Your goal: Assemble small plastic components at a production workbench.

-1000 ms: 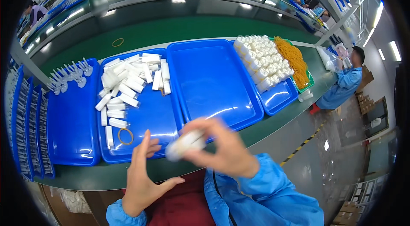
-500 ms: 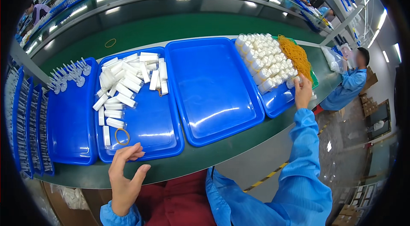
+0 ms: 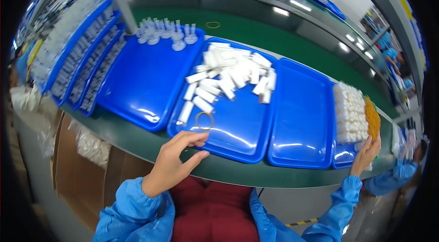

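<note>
My left hand hovers at the near edge of a blue tray, fingers curved and thumb apart, holding nothing. Just beyond its fingertips is a yellow rubber band. Small white box-shaped pieces with clear ends lie heaped across the far part of that tray. Far to the right, my right hand touches the near right corner of a stack of white bundles, beside a heap of orange rubber bands. Blur and the small view hide whether its fingers grip a bundle.
Between the heap and the stack lies a bare blue tray. At left, another blue tray carries clear stemmed plastic parts at its far end. Stacked trays of similar parts stand farther left. Cardboard boxes are below.
My view has swung left, so the trays appear farther right. My left hand stays open near the same tray. My right hand remains by the bundle stack.
</note>
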Demonstrator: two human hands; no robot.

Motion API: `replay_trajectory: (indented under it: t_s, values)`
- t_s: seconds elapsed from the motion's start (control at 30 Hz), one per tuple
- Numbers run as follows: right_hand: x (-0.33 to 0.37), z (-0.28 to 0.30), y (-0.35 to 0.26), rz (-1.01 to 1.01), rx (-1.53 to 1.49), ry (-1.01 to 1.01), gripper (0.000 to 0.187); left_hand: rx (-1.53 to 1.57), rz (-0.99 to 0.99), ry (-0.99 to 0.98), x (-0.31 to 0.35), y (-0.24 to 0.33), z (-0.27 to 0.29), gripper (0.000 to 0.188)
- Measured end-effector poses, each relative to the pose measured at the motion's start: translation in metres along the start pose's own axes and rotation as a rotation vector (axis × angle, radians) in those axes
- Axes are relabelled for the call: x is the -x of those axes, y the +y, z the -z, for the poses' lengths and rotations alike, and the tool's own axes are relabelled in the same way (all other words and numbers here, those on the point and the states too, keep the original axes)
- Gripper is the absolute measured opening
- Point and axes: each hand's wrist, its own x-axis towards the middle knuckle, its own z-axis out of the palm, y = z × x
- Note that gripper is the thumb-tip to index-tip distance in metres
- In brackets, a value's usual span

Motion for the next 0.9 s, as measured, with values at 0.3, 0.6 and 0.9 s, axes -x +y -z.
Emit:
replay_trajectory:
  t_s: [0.3, 0.6, 0.9]
  values:
    - [0.033, -0.045, -0.368, 0.592, -0.828, -0.524, 0.027, -0.044, -0.109, 0.065, -0.007, -0.011, 0.01, 0.036]
    - [0.056, -0.04, -0.388, 0.818, -0.402, -0.698, 0.016, -0.567, -0.405, 0.22, -0.093, -0.039, 0.082, 0.018]
    - [0.051, -0.012, -0.366, 1.098, -0.407, -0.653, 0.007, -1.285, -0.425, 0.134, -0.227, -0.105, 0.094, 0.02]
